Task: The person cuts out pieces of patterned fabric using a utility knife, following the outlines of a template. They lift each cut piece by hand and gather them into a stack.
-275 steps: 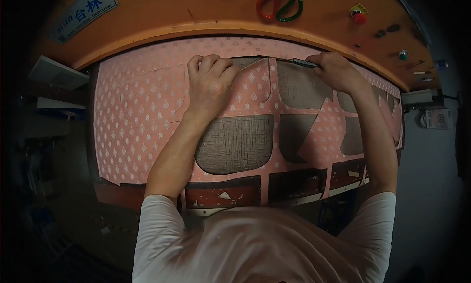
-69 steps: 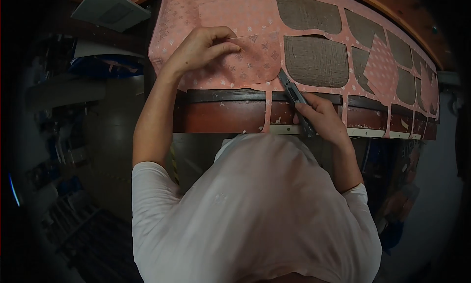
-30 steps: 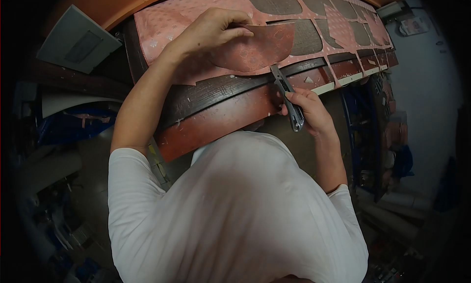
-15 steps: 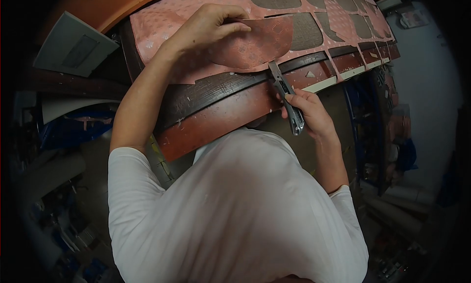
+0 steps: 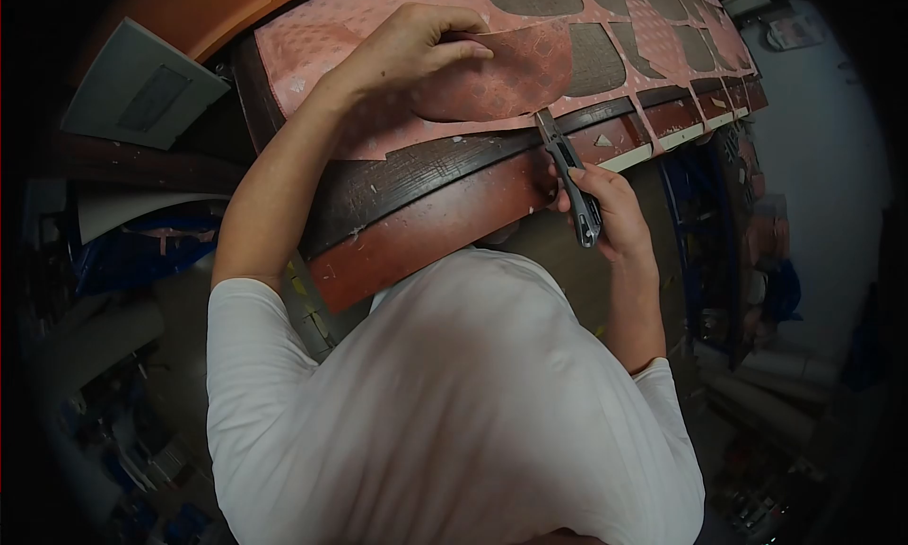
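Observation:
My left hand (image 5: 443, 42) pinches the upper edge of a rounded cut piece of pink patterned sheet material (image 5: 515, 72), lifting it so its darker face shows. Around and beneath it spreads the larger pink sheet (image 5: 317, 49), with rounded openings cut through it. In my right hand (image 5: 605, 205) is a grey utility knife (image 5: 572, 176), fingers wrapped round its handle. Its blade points up and away from me, the tip right at the strip along the sheet's near edge, just below the lifted piece.
A dark cutting surface (image 5: 378, 190) lies under the sheet on a reddish-brown table (image 5: 416, 233), scattered with small scraps. A pale panel (image 5: 142, 86) stands to the left. Blue shelving (image 5: 695, 233) holding pink material is at the right, and a blue bag (image 5: 142, 252) lies at the lower left.
The knife and my right hand have shifted right and slightly away from me. My left hand has moved slightly right with the lifted piece, which is raised a little more.

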Tool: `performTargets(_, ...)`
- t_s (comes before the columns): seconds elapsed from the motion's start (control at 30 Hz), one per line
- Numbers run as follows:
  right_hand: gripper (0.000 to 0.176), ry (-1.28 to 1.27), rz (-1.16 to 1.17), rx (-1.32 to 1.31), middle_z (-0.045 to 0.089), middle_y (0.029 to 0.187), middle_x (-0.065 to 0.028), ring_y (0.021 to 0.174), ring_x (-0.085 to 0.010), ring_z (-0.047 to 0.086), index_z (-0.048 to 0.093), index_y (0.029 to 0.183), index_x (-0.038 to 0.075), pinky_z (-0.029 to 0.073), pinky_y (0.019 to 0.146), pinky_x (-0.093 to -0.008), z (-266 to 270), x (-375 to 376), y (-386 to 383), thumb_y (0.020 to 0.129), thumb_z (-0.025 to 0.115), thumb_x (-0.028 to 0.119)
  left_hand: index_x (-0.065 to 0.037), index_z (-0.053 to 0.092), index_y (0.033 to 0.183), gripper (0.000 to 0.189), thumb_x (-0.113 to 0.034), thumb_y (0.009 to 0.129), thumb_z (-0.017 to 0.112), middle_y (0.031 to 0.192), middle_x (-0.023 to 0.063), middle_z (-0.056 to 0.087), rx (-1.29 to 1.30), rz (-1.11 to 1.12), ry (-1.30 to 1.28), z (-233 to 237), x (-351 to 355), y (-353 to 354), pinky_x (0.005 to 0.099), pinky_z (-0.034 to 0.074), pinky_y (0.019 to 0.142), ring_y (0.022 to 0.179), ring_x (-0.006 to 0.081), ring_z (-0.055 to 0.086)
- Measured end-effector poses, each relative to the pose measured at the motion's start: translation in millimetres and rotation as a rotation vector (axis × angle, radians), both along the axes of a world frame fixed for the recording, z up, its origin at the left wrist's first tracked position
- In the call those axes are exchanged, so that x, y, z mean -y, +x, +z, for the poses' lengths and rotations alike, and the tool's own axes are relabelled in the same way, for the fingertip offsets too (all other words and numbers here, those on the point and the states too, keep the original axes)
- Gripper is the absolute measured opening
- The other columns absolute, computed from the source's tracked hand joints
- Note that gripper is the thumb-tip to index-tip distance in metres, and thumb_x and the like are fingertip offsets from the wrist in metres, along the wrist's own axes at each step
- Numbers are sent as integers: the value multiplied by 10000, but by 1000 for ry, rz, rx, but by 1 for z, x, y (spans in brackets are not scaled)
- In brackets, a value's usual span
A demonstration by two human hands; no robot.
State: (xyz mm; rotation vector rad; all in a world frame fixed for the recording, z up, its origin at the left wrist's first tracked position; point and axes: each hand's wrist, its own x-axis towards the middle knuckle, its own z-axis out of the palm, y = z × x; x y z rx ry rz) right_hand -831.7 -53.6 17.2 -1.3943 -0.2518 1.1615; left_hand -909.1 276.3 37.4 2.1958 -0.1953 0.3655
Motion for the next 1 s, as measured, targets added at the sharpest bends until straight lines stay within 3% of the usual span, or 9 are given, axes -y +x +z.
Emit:
performTargets(0.33,227,-33,-60,77,682,742,-63,629,-88,608,649,1056,-11,468,598,-222,7,-13,-32,998,551,185,9,673,1054,184,-128,934,702,838,23,644,63,-46,13,1,-3,1,254,491,737,803,88,587)
performTargets(0.57,238,-328,-17,458,666,702,-34,622,-81,572,639,898,-11,461,594,-270,7,-24,-66,983,552,194,11,671,1056,163,-112,949,676,845,25,642,90,-84,-12,-7,-4,5,261,493,738,810,89,588)
performTargets(0.67,258,-310,-51,422,670,693,-45,616,-88,575,639,874,-15,465,595,-276,5,-22,-71,978,551,204,23,684,1005,184,-152,946,688,796,-2,622,179,-50,-45,-8,-3,7,257,473,699,762,80,558)
performTargets(0.8,252,-335,-44,452,677,714,-46,620,-92,583,642,905,-11,470,596,-280,2,-24,-76,985,549,209,-23,706,1109,253,-177,908,709,921,98,723,164,-38,35,-10,-7,15,311,531,772,835,181,679)
performTargets(1.0,222,-78,-170,181,687,753,-61,623,-99,613,627,953,-2,493,585,-244,-5,-36,-69,994,549,202,-1,693,1109,296,-204,897,728,926,100,723,53,-71,14,-14,-14,20,311,527,779,856,171,672)
